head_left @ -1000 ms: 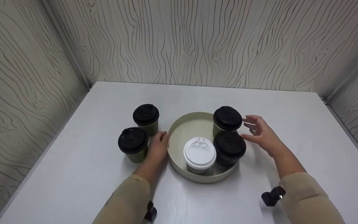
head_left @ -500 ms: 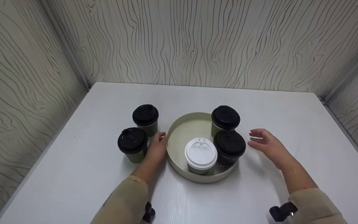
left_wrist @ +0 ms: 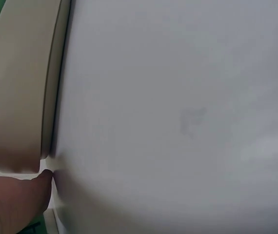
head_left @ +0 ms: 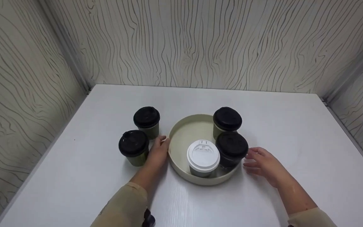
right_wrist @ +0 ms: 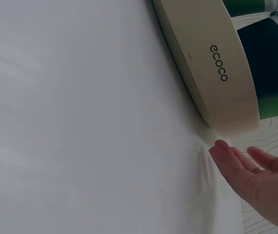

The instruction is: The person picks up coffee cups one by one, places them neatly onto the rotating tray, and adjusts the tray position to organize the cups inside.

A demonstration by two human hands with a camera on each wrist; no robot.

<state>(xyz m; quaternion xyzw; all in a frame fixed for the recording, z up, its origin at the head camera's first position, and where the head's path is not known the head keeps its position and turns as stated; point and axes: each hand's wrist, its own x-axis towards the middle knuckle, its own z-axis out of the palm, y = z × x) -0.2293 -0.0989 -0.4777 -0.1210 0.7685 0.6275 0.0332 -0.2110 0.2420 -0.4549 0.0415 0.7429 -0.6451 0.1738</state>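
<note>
A round pale tray [head_left: 181,129] with a raised rim lies on a white table. Standing in it are a white-lidded cup [head_left: 203,156], a dark cup with a black lid [head_left: 232,145] and a green cup with a black lid [head_left: 227,118]. My left hand [head_left: 158,153] rests against the tray's left outer wall; its thumb [left_wrist: 29,192] lies by the base in the left wrist view. On the opposite side my right hand [head_left: 265,165] has loosely extended fingers close to the tray wall [right_wrist: 217,63] and holds nothing. Whether they touch it cannot be seen.
Two green cups with black lids, a rear cup [head_left: 147,121] and a front cup [head_left: 134,146], stand on the table [head_left: 74,176] just left of my left hand. Wood-grain patterned panels [head_left: 184,44] close off the back and both sides.
My right hand has drawn back from beside the rear cup, come toward the front, then moved in close to the tray's right side. The left hand has stayed at the tray.
</note>
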